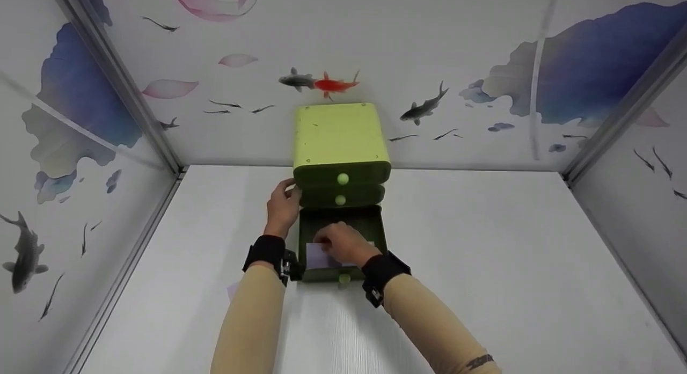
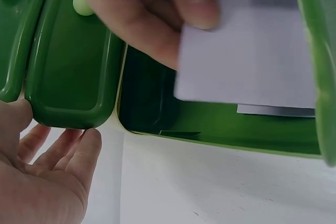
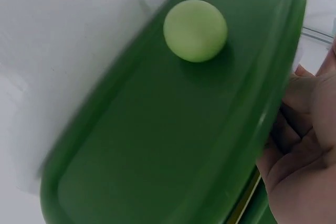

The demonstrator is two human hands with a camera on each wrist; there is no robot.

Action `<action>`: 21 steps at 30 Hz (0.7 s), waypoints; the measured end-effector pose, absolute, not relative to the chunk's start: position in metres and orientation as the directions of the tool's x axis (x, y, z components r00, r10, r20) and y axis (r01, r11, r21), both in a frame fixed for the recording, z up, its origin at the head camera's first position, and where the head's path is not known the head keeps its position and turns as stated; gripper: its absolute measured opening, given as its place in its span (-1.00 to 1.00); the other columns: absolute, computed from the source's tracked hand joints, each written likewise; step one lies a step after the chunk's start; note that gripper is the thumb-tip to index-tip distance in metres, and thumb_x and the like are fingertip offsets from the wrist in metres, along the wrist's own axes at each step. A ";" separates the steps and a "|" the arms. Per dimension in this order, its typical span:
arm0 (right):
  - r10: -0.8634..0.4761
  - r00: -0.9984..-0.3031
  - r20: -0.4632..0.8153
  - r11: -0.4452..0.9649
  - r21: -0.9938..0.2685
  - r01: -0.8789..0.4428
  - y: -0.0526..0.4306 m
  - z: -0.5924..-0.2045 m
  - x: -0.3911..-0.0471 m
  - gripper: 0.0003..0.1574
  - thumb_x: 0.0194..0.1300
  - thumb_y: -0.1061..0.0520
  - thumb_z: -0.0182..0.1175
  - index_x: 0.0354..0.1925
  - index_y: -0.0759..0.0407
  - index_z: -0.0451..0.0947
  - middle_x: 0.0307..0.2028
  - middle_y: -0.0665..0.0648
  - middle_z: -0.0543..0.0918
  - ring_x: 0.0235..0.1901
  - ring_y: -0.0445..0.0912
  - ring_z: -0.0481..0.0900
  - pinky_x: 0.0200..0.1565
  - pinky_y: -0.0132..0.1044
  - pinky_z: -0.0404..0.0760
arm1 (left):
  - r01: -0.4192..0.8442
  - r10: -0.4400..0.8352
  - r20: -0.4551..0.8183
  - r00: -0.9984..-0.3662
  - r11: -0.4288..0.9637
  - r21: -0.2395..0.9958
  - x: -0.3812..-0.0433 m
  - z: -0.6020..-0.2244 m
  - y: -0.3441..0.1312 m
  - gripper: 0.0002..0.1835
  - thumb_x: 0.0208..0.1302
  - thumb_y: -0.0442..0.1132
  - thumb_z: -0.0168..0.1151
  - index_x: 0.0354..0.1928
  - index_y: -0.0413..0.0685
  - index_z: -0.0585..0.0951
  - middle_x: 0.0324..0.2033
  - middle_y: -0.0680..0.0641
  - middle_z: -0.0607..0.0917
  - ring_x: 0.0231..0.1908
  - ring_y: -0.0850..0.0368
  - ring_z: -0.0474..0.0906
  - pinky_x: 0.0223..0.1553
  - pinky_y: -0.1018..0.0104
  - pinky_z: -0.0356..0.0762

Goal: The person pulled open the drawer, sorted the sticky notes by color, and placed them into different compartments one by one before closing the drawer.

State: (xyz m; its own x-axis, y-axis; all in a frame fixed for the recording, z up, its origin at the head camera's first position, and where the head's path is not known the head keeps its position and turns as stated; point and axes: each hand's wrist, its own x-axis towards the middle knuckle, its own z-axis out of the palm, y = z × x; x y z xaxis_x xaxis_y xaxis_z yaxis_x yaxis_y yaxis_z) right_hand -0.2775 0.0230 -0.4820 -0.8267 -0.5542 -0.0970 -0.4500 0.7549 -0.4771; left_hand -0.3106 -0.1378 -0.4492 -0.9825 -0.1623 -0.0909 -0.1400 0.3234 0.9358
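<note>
Green 3-drawer cabinet (image 1: 340, 140) against the back wall; left hand (image 1: 283, 205), fingers relaxed, steadies its side; right hand (image 1: 343, 242) pinches a white card (image 1: 318, 256) (lying flat, long axis left-right) inside the open bottom drawer (image 1: 375, 224)

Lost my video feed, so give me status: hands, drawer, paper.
Left hand open, steadying small green plastic drawer chest. Right hand holds white paper sheet inside pulled-out bottom drawer. Nothing in the way.

A white tabletop (image 1: 483, 245) sits enclosed by walls (image 1: 429, 52) apparently papered with painted fish (image 1: 334, 85).
</note>
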 end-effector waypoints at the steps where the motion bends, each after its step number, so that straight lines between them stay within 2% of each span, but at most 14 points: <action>1: -0.546 -0.830 -0.112 0.765 -0.470 -0.440 0.022 -0.483 -0.277 -0.65 0.36 0.32 0.09 -0.01 0.08 0.69 -0.12 0.06 0.73 -0.13 -0.11 0.65 0.00 -0.18 0.62 | -0.138 -0.163 -0.089 -0.983 0.325 0.936 -0.310 -0.449 -0.138 -0.53 0.53 -0.04 -0.09 0.37 -0.02 0.35 0.20 -0.21 0.56 0.16 -0.05 0.54 0.13 0.08 0.51; 4: -0.511 -0.847 -0.146 0.798 -0.447 -0.405 0.021 -0.487 -0.276 -0.62 0.34 0.34 0.09 0.03 0.10 0.66 -0.09 0.08 0.71 -0.07 -0.07 0.63 0.06 -0.15 0.60 | -0.134 -0.159 -0.084 -0.984 0.336 0.932 -0.310 -0.449 -0.138 -0.52 0.53 -0.03 -0.10 0.38 -0.02 0.35 0.21 -0.22 0.55 0.19 -0.06 0.52 0.15 0.07 0.50; 10: -0.488 -0.857 -0.165 0.836 -0.371 -0.405 0.021 -0.494 -0.277 -0.59 0.25 0.30 0.23 0.07 0.11 0.64 -0.03 0.10 0.69 0.02 -0.02 0.62 0.09 -0.12 0.59 | -0.152 -0.163 -0.103 -0.981 0.319 0.935 -0.311 -0.450 -0.139 -0.53 0.52 -0.03 -0.09 0.37 0.01 0.35 0.20 -0.20 0.55 0.19 -0.04 0.51 0.16 0.07 0.50; 15: -0.491 -0.852 -0.179 0.840 -0.354 -0.410 0.024 -0.496 -0.277 -0.52 0.19 0.32 0.27 0.10 0.06 0.64 -0.02 0.07 0.70 0.01 -0.04 0.63 0.07 -0.12 0.60 | -0.153 -0.168 -0.103 -0.981 0.320 0.935 -0.310 -0.448 -0.139 -0.53 0.52 -0.02 -0.09 0.36 0.01 0.36 0.19 -0.19 0.56 0.18 -0.03 0.52 0.17 0.06 0.48; 21: -0.488 -0.855 -0.177 0.848 -0.328 -0.416 0.026 -0.497 -0.277 -0.58 0.18 0.25 0.33 0.04 0.05 0.66 -0.07 0.07 0.71 -0.02 0.00 0.63 0.03 -0.10 0.61 | -0.158 -0.164 -0.110 -0.980 0.319 0.935 -0.311 -0.450 -0.139 -0.52 0.52 -0.01 -0.09 0.37 0.01 0.35 0.21 -0.19 0.55 0.20 -0.03 0.51 0.18 0.05 0.48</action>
